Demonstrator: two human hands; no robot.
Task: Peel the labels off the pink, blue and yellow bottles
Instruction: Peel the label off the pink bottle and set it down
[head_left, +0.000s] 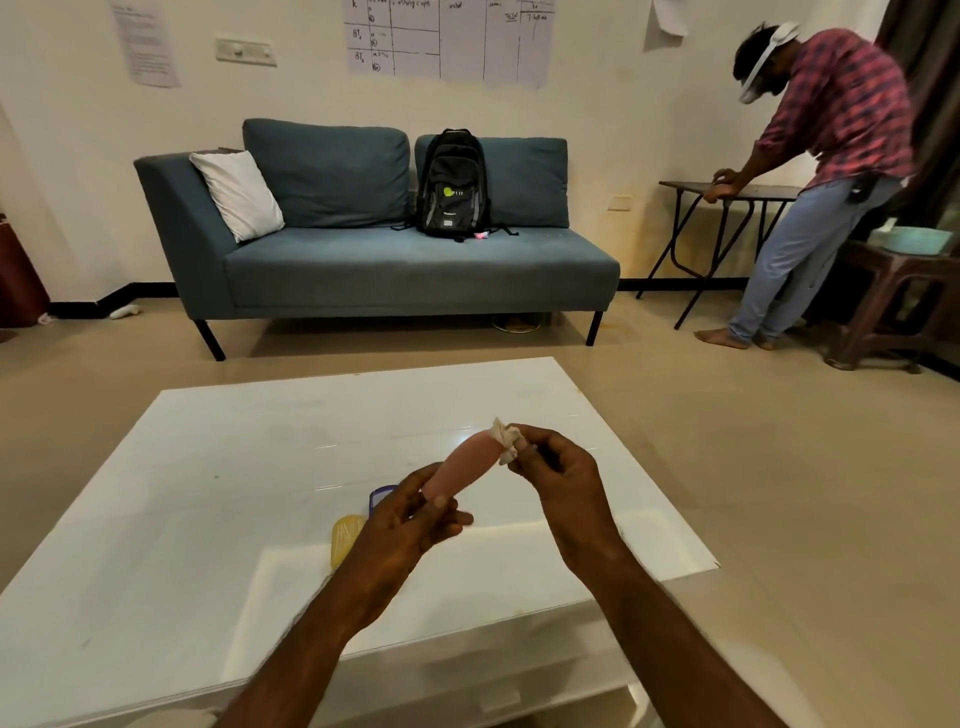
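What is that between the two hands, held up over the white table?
In the head view, the pink bottle spans the gap: left hand grips its lower end, right hand pinches a crumpled whitish label at its upper end.

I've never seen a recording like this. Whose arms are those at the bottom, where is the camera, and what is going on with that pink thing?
There is no machine here. The picture comes from one wide-angle camera worn on a person's head, looking forward and down, so the two arms belong to the wearer. The left hand grips the lower end of a pink bottle, held up over a white table. The right hand pinches a crumpled whitish label at the bottle's far end, apparently peeling it away. On the table, partly hidden behind the left hand, lie a blue bottle and a yellow bottle; whether their labels are on cannot be seen. Farther back stand a blue sofa with a black backpack, and another person wearing a headset leans on a small table.
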